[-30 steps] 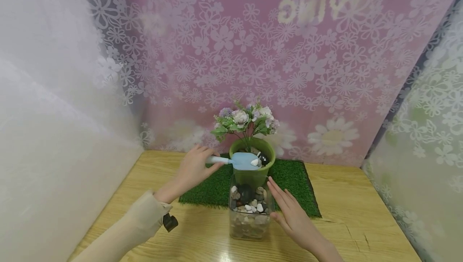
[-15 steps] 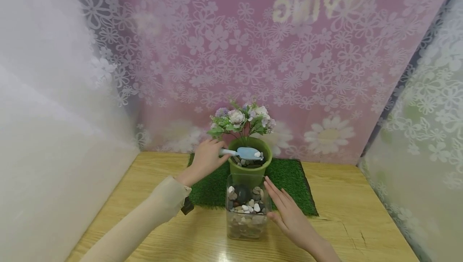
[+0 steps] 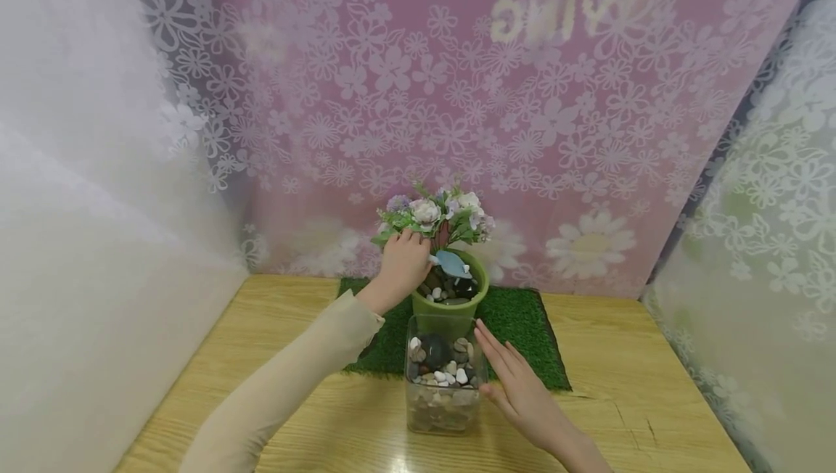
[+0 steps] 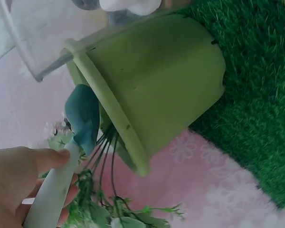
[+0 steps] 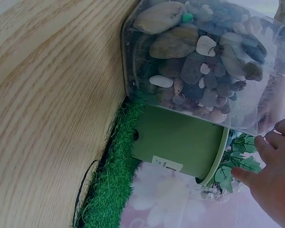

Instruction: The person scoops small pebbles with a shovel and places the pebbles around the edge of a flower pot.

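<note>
My left hand (image 3: 406, 262) grips the pale handle (image 4: 54, 190) of a small trowel, thumb along it. The trowel's blue blade (image 3: 451, 264) is tilted over the mouth of a green flowerpot (image 3: 451, 307), with a white pebble (image 3: 466, 269) at its tip. Dark and white stones lie inside the pot, and artificial flowers (image 3: 427, 212) stand in it. In front is a clear square container (image 3: 445, 415) of mixed pebbles. My right hand (image 3: 522, 393) rests against its right side, fingers straight. In the left wrist view, the blade's far side is hidden.
The pot stands on a green artificial-grass mat (image 3: 522, 335) on a wooden table (image 3: 614, 357). A pink flowered curtain (image 3: 418, 96) hangs close behind. Pale sheets close off the left and right sides.
My left hand has moved right and away from me, carrying the trowel over the pot. The blade has gone from level to tilted. The right hand stays at the container.
</note>
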Tool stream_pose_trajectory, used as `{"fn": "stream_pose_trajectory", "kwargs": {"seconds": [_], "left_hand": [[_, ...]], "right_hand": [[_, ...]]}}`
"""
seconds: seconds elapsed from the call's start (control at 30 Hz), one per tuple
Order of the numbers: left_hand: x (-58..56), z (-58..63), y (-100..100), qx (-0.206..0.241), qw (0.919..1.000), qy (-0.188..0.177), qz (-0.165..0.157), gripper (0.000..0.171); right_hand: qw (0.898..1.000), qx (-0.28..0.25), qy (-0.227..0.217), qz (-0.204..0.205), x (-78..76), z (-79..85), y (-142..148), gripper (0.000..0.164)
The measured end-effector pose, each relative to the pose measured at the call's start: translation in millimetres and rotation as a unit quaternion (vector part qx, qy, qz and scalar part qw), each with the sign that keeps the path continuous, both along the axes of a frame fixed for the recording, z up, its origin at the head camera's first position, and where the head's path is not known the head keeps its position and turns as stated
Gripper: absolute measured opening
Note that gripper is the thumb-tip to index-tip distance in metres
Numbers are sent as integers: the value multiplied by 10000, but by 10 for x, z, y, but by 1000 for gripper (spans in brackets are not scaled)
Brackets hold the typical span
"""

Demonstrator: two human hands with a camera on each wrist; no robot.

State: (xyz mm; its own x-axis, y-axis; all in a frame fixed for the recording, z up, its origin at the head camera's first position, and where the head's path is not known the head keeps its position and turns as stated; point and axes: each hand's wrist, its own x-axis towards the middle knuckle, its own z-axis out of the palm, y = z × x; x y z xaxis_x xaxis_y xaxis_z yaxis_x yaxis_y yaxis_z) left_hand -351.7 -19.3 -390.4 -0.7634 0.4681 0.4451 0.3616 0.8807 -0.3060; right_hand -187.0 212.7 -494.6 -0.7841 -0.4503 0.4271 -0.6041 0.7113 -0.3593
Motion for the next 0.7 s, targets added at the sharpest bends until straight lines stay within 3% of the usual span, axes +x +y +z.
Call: {"fn": "stream_pose_trajectory", "kwargs": {"seconds": [0.23,0.47,0.57,0.7], "left_hand": [[-6,13,141,-597,9977,301,58,21],[26,41,149,-829,9911,1040,69,16],[52,76,104,-651,9917,1099,112,22],[127,117,-34,-7,9931,1169,-31,33]], "right_hand": [[10000,-21,45,16,10,27,-10,84],[10000,-28,86,28,13,19,-6,84],[9999,-60,72,36,15,18,-5,84],[10000,-78,17,51,24,25,-6,84]]}}
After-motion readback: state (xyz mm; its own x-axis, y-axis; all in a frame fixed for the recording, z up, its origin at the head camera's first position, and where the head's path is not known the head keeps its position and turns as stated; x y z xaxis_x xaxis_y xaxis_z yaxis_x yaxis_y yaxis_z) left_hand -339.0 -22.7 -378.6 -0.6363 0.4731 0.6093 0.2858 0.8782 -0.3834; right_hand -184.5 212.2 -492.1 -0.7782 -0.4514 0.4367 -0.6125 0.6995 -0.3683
